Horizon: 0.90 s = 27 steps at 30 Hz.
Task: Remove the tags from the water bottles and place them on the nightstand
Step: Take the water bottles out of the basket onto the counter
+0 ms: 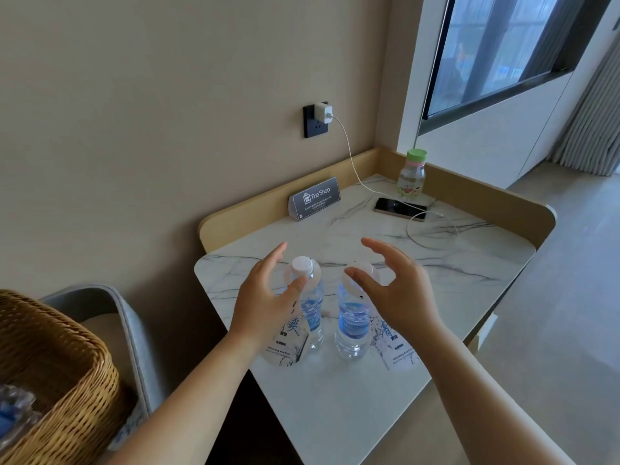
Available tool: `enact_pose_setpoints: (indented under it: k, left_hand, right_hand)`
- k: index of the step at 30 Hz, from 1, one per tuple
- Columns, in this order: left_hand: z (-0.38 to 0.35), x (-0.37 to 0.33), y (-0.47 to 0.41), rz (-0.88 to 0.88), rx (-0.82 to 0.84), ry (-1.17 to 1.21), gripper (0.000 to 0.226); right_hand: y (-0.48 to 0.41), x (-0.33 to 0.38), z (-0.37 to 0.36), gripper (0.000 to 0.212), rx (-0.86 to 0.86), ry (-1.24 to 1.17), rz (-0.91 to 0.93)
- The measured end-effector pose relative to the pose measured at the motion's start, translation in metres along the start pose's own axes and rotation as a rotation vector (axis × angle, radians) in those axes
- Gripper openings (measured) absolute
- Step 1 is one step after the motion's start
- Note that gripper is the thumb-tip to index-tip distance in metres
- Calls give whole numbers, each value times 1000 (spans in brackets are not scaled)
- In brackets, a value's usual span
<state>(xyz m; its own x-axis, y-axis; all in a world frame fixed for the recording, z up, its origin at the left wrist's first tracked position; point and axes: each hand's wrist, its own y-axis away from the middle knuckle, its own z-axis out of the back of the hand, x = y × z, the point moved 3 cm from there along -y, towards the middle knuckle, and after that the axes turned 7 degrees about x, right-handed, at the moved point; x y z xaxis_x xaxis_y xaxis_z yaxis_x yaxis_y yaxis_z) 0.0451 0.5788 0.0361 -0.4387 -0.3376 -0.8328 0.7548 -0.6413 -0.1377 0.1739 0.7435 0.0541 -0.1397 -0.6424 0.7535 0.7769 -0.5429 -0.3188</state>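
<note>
Head view: my left hand [265, 297] is beside the left bottle [312, 307] and my right hand [396, 290] is over the right bottle [352, 323], fingers spread and gripping nothing. Both stand on the nightstand [335, 414], nearer me than the sign [315, 198], with the left tag [288, 347] and right tag [399, 355] hanging at their necks. Removal seems about to begin; next I must pinch each collar and lift it over the cap.

Wicker basket [50, 364] half off left edge; small print on sign [314, 198] illegible.
</note>
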Motion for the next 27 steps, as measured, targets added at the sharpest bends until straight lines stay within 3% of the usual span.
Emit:
enact_pose_setpoints:
  k: [4, 10, 27]
  left_hand:
    - [27, 5, 9, -11, 0, -1, 61]
    - [88, 25, 46, 22, -61, 67, 55]
    - [299, 137, 220, 271, -448, -1, 35]
  right_hand:
    - [3, 28, 2, 54, -34, -56, 58]
    - [8, 74, -36, 46, 128, -141, 110]
    - [60, 248, -281, 44, 576, -352, 294]
